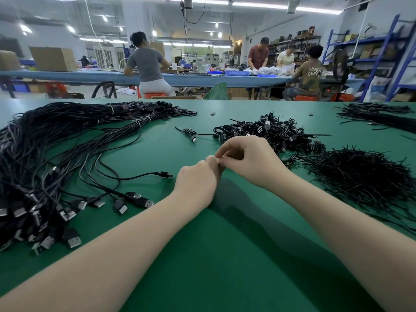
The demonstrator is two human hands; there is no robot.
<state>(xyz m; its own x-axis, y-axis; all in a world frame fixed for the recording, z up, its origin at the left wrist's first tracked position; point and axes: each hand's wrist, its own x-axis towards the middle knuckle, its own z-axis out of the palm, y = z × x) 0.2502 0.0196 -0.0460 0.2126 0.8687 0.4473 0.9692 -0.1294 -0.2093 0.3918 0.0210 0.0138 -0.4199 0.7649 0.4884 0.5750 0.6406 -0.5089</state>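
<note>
Green mat: left hand and right hand meet mid-table, both pinching a mostly hidden black wire. Bundled cables heaped behind; many loose cables remain, so roughly midway.

I'm looking at a factory assembly floor: my green counter carries heaps of black USB cables, workers sit along a long blue counter, and steel shelving holds boxes.
</note>
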